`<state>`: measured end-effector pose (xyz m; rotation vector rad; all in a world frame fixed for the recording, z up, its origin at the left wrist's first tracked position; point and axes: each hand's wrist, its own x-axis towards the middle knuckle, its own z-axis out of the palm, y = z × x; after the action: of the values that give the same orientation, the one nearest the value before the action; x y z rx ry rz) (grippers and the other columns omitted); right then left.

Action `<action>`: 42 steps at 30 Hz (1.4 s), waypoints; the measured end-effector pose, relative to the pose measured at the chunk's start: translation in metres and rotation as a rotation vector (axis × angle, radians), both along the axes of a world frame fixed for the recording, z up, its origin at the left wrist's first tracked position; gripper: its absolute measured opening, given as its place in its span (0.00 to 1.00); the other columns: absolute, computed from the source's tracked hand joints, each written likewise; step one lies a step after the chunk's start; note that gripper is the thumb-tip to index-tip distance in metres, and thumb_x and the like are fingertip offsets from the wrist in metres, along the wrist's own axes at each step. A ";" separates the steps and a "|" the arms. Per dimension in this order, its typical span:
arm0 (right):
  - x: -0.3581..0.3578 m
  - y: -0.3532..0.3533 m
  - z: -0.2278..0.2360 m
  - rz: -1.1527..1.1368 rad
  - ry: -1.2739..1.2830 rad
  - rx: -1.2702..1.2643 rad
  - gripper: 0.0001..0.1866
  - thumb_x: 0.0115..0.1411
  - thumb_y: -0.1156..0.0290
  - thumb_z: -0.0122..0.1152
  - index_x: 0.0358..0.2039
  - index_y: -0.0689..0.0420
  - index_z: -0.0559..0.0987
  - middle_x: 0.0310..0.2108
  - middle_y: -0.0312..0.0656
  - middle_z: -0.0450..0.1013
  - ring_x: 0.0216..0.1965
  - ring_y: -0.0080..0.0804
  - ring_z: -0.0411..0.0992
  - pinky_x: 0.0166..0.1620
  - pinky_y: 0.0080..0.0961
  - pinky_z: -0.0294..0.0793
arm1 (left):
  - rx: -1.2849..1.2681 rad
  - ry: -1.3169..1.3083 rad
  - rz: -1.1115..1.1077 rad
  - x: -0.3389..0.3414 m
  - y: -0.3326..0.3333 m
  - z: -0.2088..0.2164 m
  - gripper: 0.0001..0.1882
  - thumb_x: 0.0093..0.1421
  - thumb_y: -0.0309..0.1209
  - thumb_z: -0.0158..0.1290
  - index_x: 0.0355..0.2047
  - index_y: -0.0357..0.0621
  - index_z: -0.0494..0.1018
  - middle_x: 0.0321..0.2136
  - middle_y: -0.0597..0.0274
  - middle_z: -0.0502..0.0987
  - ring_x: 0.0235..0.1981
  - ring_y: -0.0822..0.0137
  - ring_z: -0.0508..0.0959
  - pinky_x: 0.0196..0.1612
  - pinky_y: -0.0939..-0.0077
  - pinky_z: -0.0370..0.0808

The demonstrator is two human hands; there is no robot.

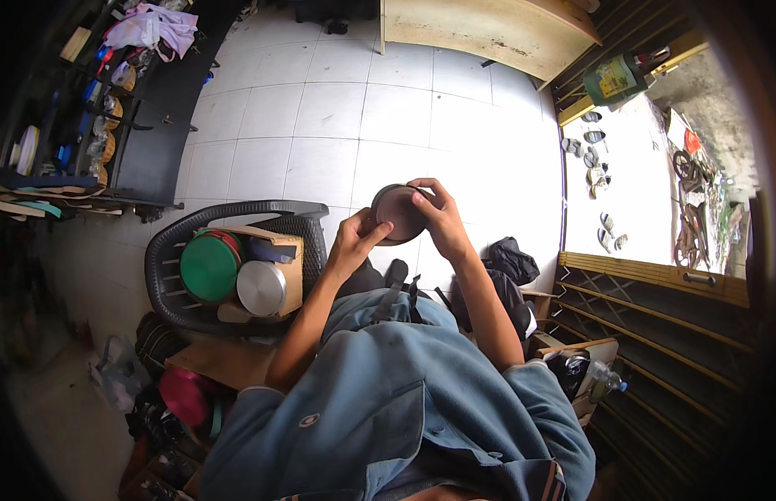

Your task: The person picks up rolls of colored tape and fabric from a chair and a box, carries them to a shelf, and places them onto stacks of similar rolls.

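Between my two hands I hold a round, dark brown disc with a raised rim, like a shallow lid or dish (398, 212), out in front of my body above the tiled floor. My left hand (359, 240) grips its lower left edge, the thumb lying on the face. On the upper right edge is my right hand (441, 219), its thumb pressed on the face and its fingers curled round the rim. The underside of the disc is hidden, so I cannot tell how deep it is.
To my left, a black plastic chair (166, 302) bears a cardboard box (293, 284) with a green round lid (210, 269) and a silver round lid (261, 288). Black bags (510, 260) lie at my right. A wooden table (488, 33) stands ahead, a folding gate (655, 309) at right.
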<state>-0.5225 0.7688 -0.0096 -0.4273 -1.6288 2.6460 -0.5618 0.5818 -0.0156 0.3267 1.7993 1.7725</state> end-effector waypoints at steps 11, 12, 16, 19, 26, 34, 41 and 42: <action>-0.138 0.029 -0.013 0.090 0.058 0.241 0.24 0.56 0.64 0.66 0.50 0.63 0.72 0.46 0.46 0.73 0.48 0.31 0.70 0.51 0.27 0.70 | -0.172 0.044 -0.182 -0.144 -0.021 -0.005 0.13 0.62 0.34 0.53 0.39 0.35 0.77 0.28 0.66 0.78 0.30 0.79 0.73 0.33 0.84 0.68; -0.153 0.029 -0.014 0.092 0.061 0.246 0.25 0.56 0.64 0.66 0.50 0.64 0.72 0.46 0.46 0.73 0.49 0.31 0.70 0.51 0.28 0.70 | -0.180 0.030 -0.203 -0.161 -0.024 -0.003 0.12 0.61 0.33 0.54 0.39 0.35 0.77 0.30 0.64 0.79 0.32 0.78 0.75 0.35 0.84 0.69; -0.221 0.024 -0.003 0.166 0.068 0.331 0.25 0.56 0.64 0.66 0.50 0.64 0.72 0.46 0.46 0.73 0.49 0.33 0.71 0.51 0.29 0.70 | -0.170 0.082 -0.243 -0.235 -0.037 0.025 0.13 0.56 0.32 0.59 0.37 0.35 0.75 0.28 0.61 0.79 0.32 0.74 0.77 0.38 0.78 0.72; -0.264 0.014 -0.006 0.219 0.056 0.323 0.25 0.55 0.63 0.66 0.49 0.64 0.72 0.45 0.45 0.73 0.49 0.34 0.70 0.52 0.30 0.70 | -0.187 0.238 -0.303 -0.288 -0.049 0.041 0.12 0.51 0.26 0.59 0.36 0.37 0.74 0.27 0.61 0.78 0.31 0.73 0.77 0.38 0.78 0.72; -0.356 -0.017 -0.004 0.440 0.038 0.234 0.23 0.56 0.63 0.65 0.49 0.62 0.72 0.45 0.46 0.72 0.49 0.34 0.69 0.54 0.31 0.67 | -0.132 0.287 -0.226 -0.398 -0.069 0.051 0.09 0.53 0.19 0.49 0.35 0.38 0.73 0.29 0.65 0.76 0.31 0.75 0.75 0.38 0.80 0.70; -0.478 -0.053 -0.010 0.635 0.063 0.148 0.21 0.58 0.66 0.63 0.49 0.60 0.71 0.44 0.42 0.72 0.47 0.29 0.69 0.53 0.27 0.66 | -0.320 0.354 -0.132 -0.506 -0.076 0.040 0.09 0.54 0.24 0.50 0.37 0.41 0.74 0.28 0.61 0.77 0.35 0.70 0.77 0.40 0.74 0.72; -0.591 -0.073 0.003 0.820 0.115 0.086 0.27 0.59 0.73 0.61 0.58 0.51 0.63 0.45 0.39 0.70 0.50 0.27 0.67 0.54 0.27 0.63 | -0.458 0.592 0.148 -0.582 -0.087 0.031 0.25 0.50 0.21 0.56 0.49 0.45 0.66 0.42 0.58 0.72 0.48 0.61 0.73 0.51 0.65 0.70; -0.609 -0.077 0.005 0.861 0.129 0.075 0.27 0.59 0.73 0.61 0.57 0.52 0.63 0.46 0.39 0.69 0.51 0.27 0.66 0.55 0.27 0.63 | -0.508 0.672 0.215 -0.590 -0.091 0.028 0.26 0.49 0.21 0.57 0.50 0.46 0.65 0.45 0.57 0.71 0.50 0.59 0.72 0.53 0.64 0.68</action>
<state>-1.1313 0.6914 -0.0042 0.5800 -2.2165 3.0011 -1.1521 0.4911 0.0121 0.5801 2.7674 1.3379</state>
